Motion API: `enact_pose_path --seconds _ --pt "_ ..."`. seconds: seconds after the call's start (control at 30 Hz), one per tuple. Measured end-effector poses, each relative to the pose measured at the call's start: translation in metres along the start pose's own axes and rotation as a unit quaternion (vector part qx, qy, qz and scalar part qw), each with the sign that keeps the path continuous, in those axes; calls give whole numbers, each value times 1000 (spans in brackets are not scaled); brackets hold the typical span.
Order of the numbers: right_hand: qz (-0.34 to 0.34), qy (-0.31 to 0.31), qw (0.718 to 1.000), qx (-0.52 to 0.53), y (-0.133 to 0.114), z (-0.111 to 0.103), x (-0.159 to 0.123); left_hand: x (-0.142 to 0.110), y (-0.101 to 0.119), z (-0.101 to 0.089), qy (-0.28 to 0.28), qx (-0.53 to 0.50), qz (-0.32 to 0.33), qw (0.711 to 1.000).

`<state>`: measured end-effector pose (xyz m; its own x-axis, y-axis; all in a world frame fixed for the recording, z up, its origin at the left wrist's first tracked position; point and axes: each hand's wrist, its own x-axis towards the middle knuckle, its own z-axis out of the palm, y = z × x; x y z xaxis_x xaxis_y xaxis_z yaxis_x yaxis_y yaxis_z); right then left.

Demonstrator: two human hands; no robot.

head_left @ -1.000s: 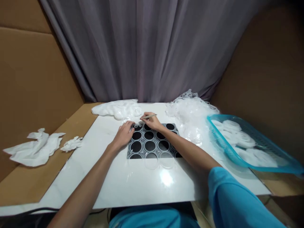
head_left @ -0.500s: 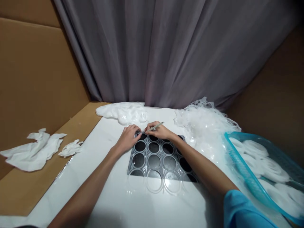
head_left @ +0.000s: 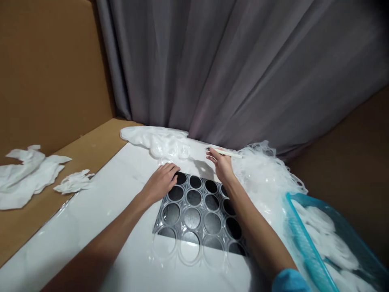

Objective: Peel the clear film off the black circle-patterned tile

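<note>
A clear plastic sheet (head_left: 201, 211) with rows of round ring shapes lies over a dark rectangular board on the white tabletop. Its near row extends past the board's front edge. At the sheet's far left corner, my left hand (head_left: 161, 181) has bent fingers and thumb closed on the edge; the fingertips are partly hidden. My right hand (head_left: 223, 164) is raised beyond the far edge. Between its thumb and fingers is a slim white pen-like tool (head_left: 227, 153) with a dark tip, pointing left, apart from the sheet.
Glossy white pieces (head_left: 154, 142) are heaped at the back left. Tangled clear plastic offcuts (head_left: 264, 174) lie at the right, beside a teal basket (head_left: 313, 239) holding white round pieces. Crumpled white tissue (head_left: 33, 174) rests at the left. Cardboard (head_left: 51, 65) and a grey curtain (head_left: 194, 69) enclose the tabletop.
My right hand has lifted off the sheet's far left corner and moved right and away, with the tool swung level. My left hand stays at the corner. The view has shifted slightly.
</note>
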<state>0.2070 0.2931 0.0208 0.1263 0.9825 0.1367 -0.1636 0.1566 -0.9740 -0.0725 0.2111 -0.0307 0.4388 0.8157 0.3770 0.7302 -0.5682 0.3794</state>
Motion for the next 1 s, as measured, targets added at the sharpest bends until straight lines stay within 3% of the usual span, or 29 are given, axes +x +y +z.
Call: enact_pose_path --seconds 0.07,0.13,0.17,0.23,0.3,0.33,0.37,0.47,0.53,0.73,1.0 --pt "-18 -55 996 -65 -24 -9 -17 -1 -1 1 9 4 -4 1000" --pt "-31 -157 974 -163 -50 -16 -43 -1 -1 2 14 3 -8 1000" --pt "-25 -225 952 -207 -63 -19 -57 -1 -2 2 14 1 -8 1000" --pt "33 -405 873 -270 -86 -22 -82 -1 -2 2 13 -1 -4 1000" --pt "84 -507 810 -282 -99 -22 -98 0 -2 2 8 1 4 1000" --pt "94 -513 807 -278 -100 -21 -101 0 -1 2 2 4 10 1000" --pt "88 -491 823 -271 -98 -19 -101 -1 0 1 -5 8 17 1000" --pt "21 -357 895 -266 -71 -9 -83 -6 7 0 -13 15 23 1000" --pt "-23 -296 917 -266 -44 1 -64 -12 13 0 -6 13 8 1000" --pt "-51 -303 923 -231 21 35 -22 -20 24 -1 -20 68 -11 997" --pt "-14 -320 926 -202 37 37 -19 -18 25 -3 -12 40 -26 999"
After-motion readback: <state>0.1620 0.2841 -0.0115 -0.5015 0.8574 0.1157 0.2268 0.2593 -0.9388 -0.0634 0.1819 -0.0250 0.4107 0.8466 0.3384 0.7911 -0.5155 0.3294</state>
